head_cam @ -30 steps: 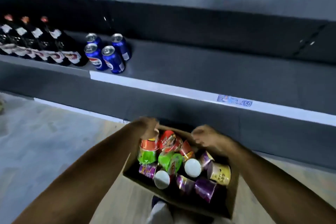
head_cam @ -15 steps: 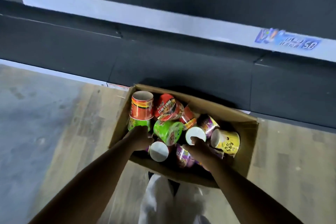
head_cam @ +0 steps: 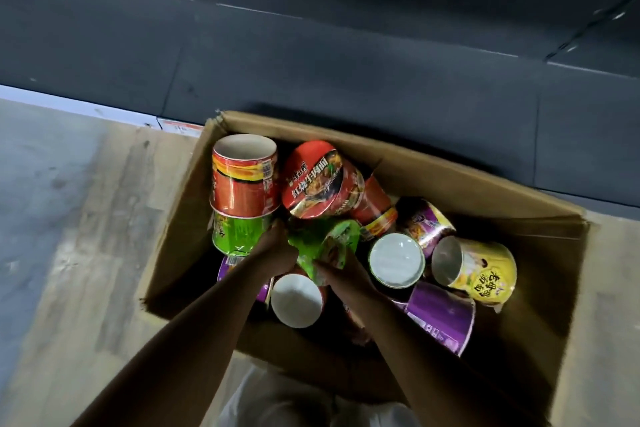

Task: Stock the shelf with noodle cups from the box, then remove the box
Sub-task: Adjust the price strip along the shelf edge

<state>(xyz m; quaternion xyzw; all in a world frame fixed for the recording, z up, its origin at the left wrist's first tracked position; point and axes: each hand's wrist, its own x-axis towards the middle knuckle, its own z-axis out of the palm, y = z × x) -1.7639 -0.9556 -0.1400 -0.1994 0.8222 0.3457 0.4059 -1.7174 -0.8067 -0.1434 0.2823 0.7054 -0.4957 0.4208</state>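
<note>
Inside the box (head_cam: pixel 450 180), left hand (head_cam: pixel 277 250) and right hand (head_cam: pixel 341 270) clasp the green noodle cup (head_cam: pixel 329 239) at nine and five o'clock; likely light, crushable.

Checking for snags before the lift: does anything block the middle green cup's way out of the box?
The left hand and right hand grip the middle green cup. A lidded red cup leans against its far edge; the box is otherwise open above.

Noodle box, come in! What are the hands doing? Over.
Left hand and right hand grip the tipped green cup inside the box. Lidded red cup lies against it; others crowd close.
</note>
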